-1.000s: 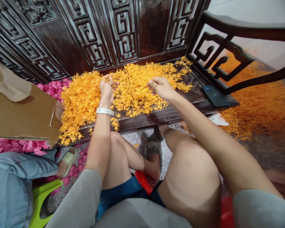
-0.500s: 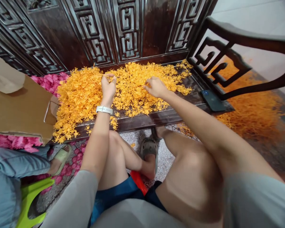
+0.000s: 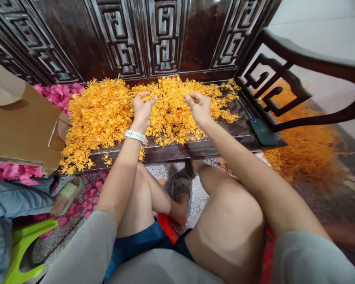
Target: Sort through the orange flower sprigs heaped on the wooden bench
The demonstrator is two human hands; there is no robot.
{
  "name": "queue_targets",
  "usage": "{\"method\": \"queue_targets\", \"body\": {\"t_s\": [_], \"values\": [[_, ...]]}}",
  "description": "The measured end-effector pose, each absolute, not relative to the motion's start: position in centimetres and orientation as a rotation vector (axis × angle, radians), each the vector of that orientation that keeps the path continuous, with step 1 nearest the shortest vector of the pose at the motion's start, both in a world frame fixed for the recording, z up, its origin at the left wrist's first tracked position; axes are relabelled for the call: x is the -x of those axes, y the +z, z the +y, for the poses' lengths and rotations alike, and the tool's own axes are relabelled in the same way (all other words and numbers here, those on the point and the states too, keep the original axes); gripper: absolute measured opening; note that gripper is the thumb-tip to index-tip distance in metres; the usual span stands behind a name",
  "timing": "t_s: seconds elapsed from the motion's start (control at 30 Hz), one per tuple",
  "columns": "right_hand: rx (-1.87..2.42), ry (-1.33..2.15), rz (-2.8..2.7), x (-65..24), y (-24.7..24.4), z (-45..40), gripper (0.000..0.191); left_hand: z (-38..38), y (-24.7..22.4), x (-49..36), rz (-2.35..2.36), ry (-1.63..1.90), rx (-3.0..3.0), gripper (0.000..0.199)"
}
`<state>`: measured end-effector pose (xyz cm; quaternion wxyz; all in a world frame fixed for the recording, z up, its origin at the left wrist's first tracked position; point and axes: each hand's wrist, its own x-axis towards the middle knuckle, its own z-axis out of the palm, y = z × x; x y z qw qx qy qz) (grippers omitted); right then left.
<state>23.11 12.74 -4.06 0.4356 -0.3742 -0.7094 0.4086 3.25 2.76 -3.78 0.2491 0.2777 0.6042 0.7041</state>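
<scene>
Yellow-orange plastic flower pieces (image 3: 100, 114) with thin stems lie heaped along the dark wooden bench (image 3: 192, 149). My left hand (image 3: 142, 112), with a pale watch strap at the wrist, is closed over the middle of the heap. Thin yellow flower stems show at its thumb and fingers. To its right, my right hand (image 3: 200, 108) hovers over the heap with thumb and forefinger pinched together. Whatever sits in that pinch is too small to make out against the yellow behind it. The hands are apart from each other.
A cardboard box (image 3: 20, 126) stands at the left, with pink flowers (image 3: 57, 96) behind it. A phone (image 3: 263, 132) lies near the bench's right armrest (image 3: 313, 65). More orange stems (image 3: 307, 146) are heaped beyond it. Another person's jeans leg (image 3: 17, 197) and a green stool (image 3: 26, 252) are lower left.
My left hand has shifted slightly right. My right hand has moved a little right, its fingers now raised and pinched above the heap. The whole view has also shifted slightly.
</scene>
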Motion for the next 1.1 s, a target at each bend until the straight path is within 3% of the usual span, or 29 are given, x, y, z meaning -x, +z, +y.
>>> {"method": "queue_targets", "body": {"t_s": [0.3,0.57,0.83,0.97,1.1], "values": [[0.882,1.545,-1.683,-21.9,0.7,7.7,0.034,2.5,-1.0,-9.9,1.208,1.782,-0.563,0.041],[0.879,1.801,-1.731,-22.1,0.2,7.0,0.029,1.8,-0.2,-9.3,1.203,1.712,-0.72,0.019],[0.816,1.851,-1.821,-22.5,-0.5,6.9,0.033,2.5,-1.2,-9.9,1.255,1.874,-0.556,0.022],[0.518,1.934,-2.262,-23.0,-0.2,6.4,0.046,3.5,-1.8,-6.3,1.385,2.035,-0.314,0.021],[0.541,1.76,-2.397,-23.0,-0.7,6.5,0.045,3.1,-2.1,-3.2,1.382,2.079,-0.302,0.015]]}}
